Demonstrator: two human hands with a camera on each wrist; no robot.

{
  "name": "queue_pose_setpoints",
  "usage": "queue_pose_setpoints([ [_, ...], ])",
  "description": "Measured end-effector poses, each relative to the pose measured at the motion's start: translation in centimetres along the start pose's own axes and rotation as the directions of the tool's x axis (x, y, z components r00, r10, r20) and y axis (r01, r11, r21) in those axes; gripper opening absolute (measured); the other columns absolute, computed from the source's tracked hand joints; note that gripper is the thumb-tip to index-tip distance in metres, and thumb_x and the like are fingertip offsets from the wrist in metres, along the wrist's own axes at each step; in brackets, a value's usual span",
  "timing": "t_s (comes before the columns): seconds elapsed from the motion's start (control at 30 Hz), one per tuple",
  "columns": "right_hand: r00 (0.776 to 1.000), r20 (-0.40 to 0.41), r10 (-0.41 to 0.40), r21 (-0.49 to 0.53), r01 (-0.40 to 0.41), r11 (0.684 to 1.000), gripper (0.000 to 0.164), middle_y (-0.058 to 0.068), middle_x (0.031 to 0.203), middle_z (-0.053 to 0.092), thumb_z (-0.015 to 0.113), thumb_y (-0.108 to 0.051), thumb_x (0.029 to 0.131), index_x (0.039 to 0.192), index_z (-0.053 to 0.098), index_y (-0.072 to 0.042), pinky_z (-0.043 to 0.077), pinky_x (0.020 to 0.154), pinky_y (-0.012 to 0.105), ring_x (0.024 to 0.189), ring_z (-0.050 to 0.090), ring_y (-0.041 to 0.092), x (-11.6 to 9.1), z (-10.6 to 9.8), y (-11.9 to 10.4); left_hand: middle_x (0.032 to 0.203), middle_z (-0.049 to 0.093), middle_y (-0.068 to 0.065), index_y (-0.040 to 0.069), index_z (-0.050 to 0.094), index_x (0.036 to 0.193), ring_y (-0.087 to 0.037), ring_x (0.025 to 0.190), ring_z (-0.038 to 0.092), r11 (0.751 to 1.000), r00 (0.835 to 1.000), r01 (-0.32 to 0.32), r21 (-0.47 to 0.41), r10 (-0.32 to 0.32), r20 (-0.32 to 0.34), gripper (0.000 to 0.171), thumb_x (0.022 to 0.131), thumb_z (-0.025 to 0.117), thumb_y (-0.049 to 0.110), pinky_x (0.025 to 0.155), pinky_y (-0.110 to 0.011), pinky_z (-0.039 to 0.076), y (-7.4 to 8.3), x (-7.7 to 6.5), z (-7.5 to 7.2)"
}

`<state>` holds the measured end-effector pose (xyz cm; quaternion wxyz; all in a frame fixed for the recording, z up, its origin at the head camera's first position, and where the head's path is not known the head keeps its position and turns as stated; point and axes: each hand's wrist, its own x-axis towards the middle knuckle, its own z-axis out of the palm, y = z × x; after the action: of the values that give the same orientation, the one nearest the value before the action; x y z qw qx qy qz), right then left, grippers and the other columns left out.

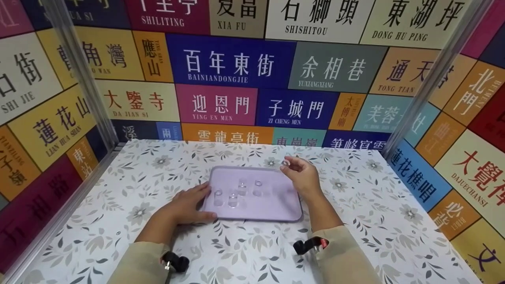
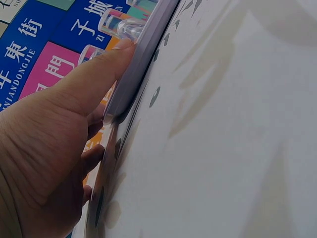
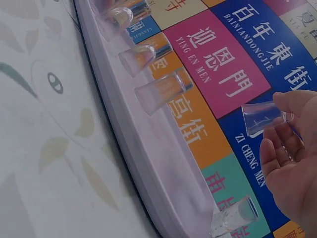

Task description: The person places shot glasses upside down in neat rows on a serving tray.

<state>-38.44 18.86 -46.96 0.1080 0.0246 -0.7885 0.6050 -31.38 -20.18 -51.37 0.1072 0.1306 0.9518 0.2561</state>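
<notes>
A lilac tray point(image 1: 272, 211) lies on the table. My left hand point(image 1: 189, 205) holds its left front corner, with the thumb along the front rim and the fingers at the left side. Above the tray's right side, my right hand point(image 1: 303, 175) pinches a small clear glass point(image 3: 260, 119) by its narrower end, the wider end facing down. Several similar glasses stand at the tray's left and middle, among them a front glass point(image 1: 233, 200) and a back glass point(image 1: 257, 188). In the right wrist view another glass point(image 3: 237, 216) shows by the tray's far end.
A white tablecloth point(image 1: 138, 213) with a grey leaf print covers the table. Behind and at both sides stand walls point(image 1: 232, 63) of coloured panels with Chinese lettering. Clear vertical posts point(image 1: 426, 90) mark the corners.
</notes>
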Motion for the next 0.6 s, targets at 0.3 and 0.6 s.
queue_pose_setpoints([
  [0.3,0.993,0.119,0.029,-0.030,-0.026,0.999,0.042,0.008,0.117,0.078,0.087,-0.020,0.090,0.129,0.078,-0.010,0.058,0.084,0.017,0.105,0.068,0.015,-0.4,1.3,0.5,0.182,0.016,0.010,0.028,0.029,0.171,-0.038,0.168,0.018,1.000,1.000,-0.009,0.012,0.009,-0.002,0.113,0.081,0.076,0.078,0.136,-0.067,0.007,-0.1,0.0,0.0],
  [0.6,0.980,0.193,0.045,-0.159,-0.014,0.987,0.037,0.007,0.115,0.081,0.086,-0.015,0.090,0.126,0.080,-0.012,0.057,0.087,0.022,0.104,0.071,0.016,-0.7,2.0,1.9,0.182,0.015,0.011,0.029,0.028,0.171,-0.038,0.169,0.015,1.000,1.000,0.001,-0.015,-0.001,0.006,0.115,0.080,0.077,0.079,0.135,-0.069,0.004,0.0,-0.1,0.0],
])
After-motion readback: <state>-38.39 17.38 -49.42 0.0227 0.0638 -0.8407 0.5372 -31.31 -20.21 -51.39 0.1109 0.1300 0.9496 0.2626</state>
